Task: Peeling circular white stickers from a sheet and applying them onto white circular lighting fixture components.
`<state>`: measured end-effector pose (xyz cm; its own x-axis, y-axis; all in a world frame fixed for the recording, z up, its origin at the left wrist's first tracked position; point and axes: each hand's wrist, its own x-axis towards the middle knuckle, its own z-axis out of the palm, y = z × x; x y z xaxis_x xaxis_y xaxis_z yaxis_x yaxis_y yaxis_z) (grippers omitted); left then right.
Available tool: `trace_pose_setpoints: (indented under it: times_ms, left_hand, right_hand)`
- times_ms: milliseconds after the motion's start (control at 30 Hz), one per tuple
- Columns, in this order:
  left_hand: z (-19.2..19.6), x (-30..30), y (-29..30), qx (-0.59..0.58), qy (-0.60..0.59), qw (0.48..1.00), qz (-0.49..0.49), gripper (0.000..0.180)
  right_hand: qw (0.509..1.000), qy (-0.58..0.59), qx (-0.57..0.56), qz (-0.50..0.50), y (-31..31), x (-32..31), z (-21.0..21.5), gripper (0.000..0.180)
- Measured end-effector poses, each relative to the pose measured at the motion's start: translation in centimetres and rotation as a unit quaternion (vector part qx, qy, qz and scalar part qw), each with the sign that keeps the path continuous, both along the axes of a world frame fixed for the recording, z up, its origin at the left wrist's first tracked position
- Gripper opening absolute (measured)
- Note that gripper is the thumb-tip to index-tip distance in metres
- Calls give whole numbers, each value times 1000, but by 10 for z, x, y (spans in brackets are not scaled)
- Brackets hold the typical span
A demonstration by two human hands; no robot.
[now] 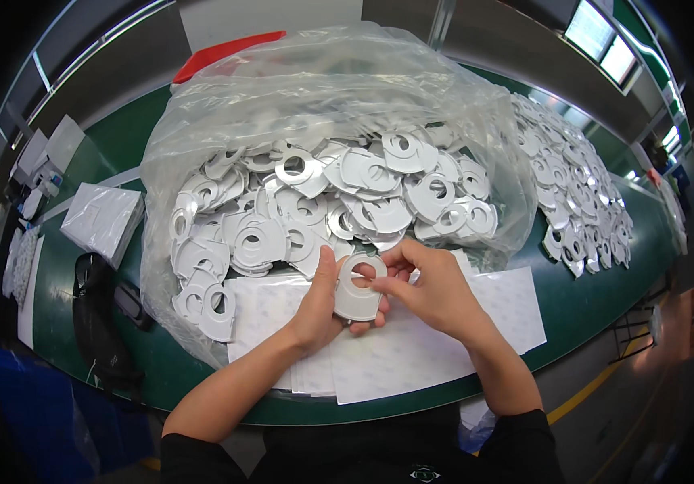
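Note:
A flat, light-grey plate with a large round hole (357,303) is held up in front of me, above white sheets (436,343) on the table. My left hand (319,310) grips it from the left, thumb along its edge and fingers behind it. My right hand (432,282) pinches its right side, with the thumb reaching to the rim of the hole. Just beyond my hands, many similar plates (254,242) lie heaped in a big clear plastic bag (315,89) whose mouth opens toward me.
On the green table (315,413), a second heap of plates (577,185) lies at the right. To the left are a white wrapped packet (103,218), a black pouch (101,323) and a small dark object (131,303). Behind the bag lies a red object (222,55).

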<state>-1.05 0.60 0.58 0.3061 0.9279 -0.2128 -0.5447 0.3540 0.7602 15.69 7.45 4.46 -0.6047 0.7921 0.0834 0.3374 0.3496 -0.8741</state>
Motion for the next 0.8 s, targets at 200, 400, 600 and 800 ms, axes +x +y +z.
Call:
trace_pose_setpoints:
  times_ms: [200,400,600,800]
  left_hand:
    - [2,-2,2,-30,-11,999,-25,71]
    - [24,-9,-7,86,116,989,19,50]
    - [53,-70,-7,337,733,556,198,49]
    - [48,-92,-15,201,803,546,124,54]
  right_hand:
    - [998,-29,30,-55,-3,-4,-6,15]
    - [979,105,-155,-78,19,11,3,12]
    - [825,491,-97,-264,70,74,22,21]
    - [840,422,-12,-341,61,63,29,33]
